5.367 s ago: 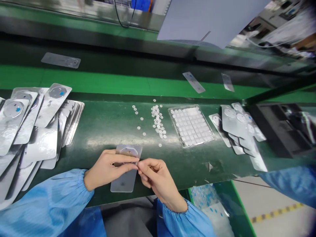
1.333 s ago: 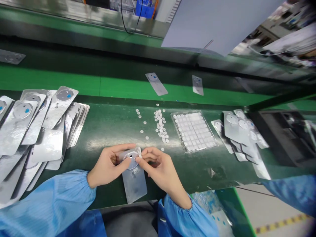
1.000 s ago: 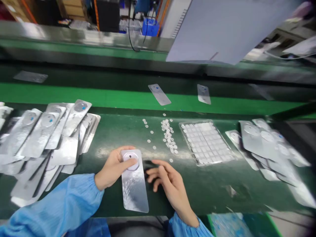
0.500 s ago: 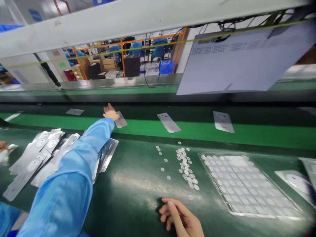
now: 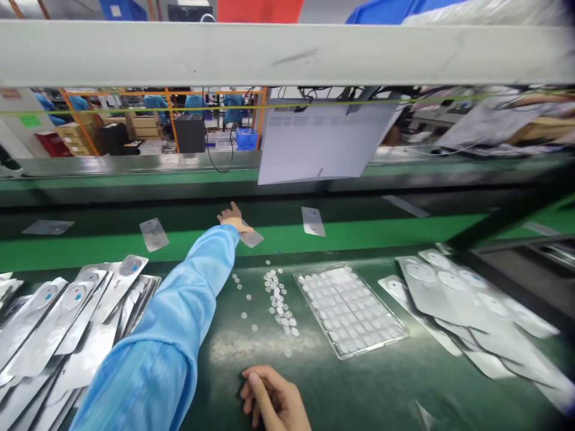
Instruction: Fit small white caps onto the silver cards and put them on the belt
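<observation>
My left hand (image 5: pixel 234 219) reaches far forward over the green belt, its fingers spread. Beneath its palm side lies a thin grey panel (image 5: pixel 252 238), partly covered by the hand; whether they touch I cannot tell. Low in the middle, my right hand (image 5: pixel 276 398) rests near the table top with fingers curled and thumb against the index finger. Anything inside that curl is hidden. Ahead of it lie many small clear discs (image 5: pixel 279 302), loosely scattered. Right of the discs is a clear tray (image 5: pixel 344 354) filled with rows of round pale pieces.
Stacked grey panels (image 5: pixel 85 299) lie at left, beside my sleeve, and another pile (image 5: pixel 453 299) lies at right. Single panels (image 5: pixel 154 234) lie along the belt (image 5: pixel 359 236). A white board (image 5: pixel 323 143) hangs above the far edge, under a pale beam (image 5: pixel 287 57).
The view has turned right, showing the right-hand pile. My left hand has moved from one belt panel to the neighbouring one on its right. My right hand keeps its curled shape.
</observation>
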The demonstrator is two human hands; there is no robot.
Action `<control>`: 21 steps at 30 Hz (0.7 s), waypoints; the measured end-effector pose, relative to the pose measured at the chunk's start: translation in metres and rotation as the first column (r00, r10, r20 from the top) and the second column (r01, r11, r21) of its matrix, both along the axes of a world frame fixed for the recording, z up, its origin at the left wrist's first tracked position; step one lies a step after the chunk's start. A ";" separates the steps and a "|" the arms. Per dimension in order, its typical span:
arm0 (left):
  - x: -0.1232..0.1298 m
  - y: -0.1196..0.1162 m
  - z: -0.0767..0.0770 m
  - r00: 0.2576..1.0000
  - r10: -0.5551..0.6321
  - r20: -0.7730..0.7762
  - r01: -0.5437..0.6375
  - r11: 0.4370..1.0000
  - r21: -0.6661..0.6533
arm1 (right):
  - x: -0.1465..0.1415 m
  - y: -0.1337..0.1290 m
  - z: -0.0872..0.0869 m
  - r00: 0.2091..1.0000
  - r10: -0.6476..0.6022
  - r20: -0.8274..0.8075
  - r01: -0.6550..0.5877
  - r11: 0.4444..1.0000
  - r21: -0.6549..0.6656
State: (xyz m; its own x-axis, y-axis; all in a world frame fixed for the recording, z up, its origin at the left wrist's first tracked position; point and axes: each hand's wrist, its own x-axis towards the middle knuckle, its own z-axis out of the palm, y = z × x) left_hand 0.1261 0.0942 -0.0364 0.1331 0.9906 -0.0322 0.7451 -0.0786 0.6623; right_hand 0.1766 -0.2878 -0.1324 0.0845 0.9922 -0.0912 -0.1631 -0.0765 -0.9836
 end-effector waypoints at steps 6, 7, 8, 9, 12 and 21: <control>-0.056 -0.031 0.047 0.945 -0.142 0.296 0.136 0.990 0.038 | 0.016 0.008 0.001 0.988 0.041 -0.147 -0.039 0.999 0.016; -0.069 -0.046 0.053 0.921 -0.190 0.341 0.187 0.981 0.042 | 0.021 0.011 0.003 0.982 0.005 -0.189 -0.001 1.000 0.020; -0.082 -0.064 0.056 0.892 -0.238 0.384 0.245 0.969 0.031 | 0.025 0.013 0.005 0.973 -0.042 -0.227 0.049 0.999 0.023; -0.094 -0.086 0.055 0.863 -0.278 0.422 0.304 0.953 0.005 | 0.028 0.014 0.009 0.963 -0.088 -0.256 0.097 0.995 0.024; -0.123 -0.164 0.035 0.732 -0.311 0.607 0.512 0.838 -0.188 | 0.027 0.011 0.025 0.973 -0.041 -0.226 0.046 0.999 0.017; -0.117 -0.313 -0.040 0.281 0.550 0.786 0.253 0.748 -0.614 | -0.021 -0.022 0.036 0.929 0.328 0.173 -0.308 0.942 -0.137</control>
